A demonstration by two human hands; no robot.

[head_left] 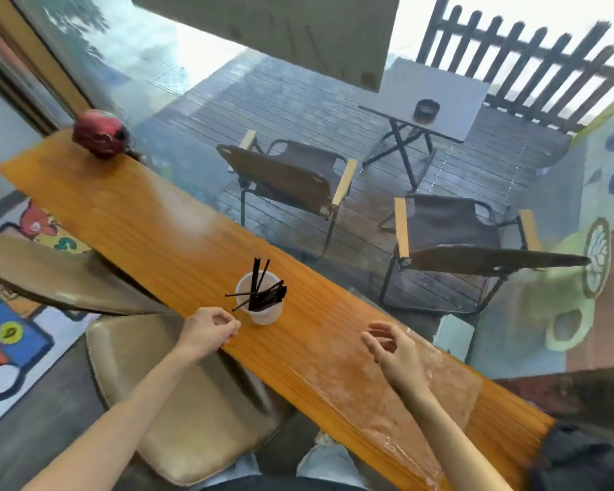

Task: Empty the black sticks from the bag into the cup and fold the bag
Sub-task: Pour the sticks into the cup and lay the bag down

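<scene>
A white translucent cup [263,310] stands on the long wooden counter [128,214]. Several black sticks [259,288] stick out of it, some upright, some leaning over the rim. A clear plastic bag [440,380] lies flat on the counter to the right of the cup. My left hand [210,329] hovers just left of the cup with its fingers curled together and nothing visible in them. My right hand [392,345] is above the near-left part of the bag, fingers apart and bent, holding nothing.
A dark red rounded object [100,133] sits at the counter's far left end. A tan padded stool [178,395] stands below the counter by my left arm. Behind the window are two folding chairs [298,175] and a small table [429,97].
</scene>
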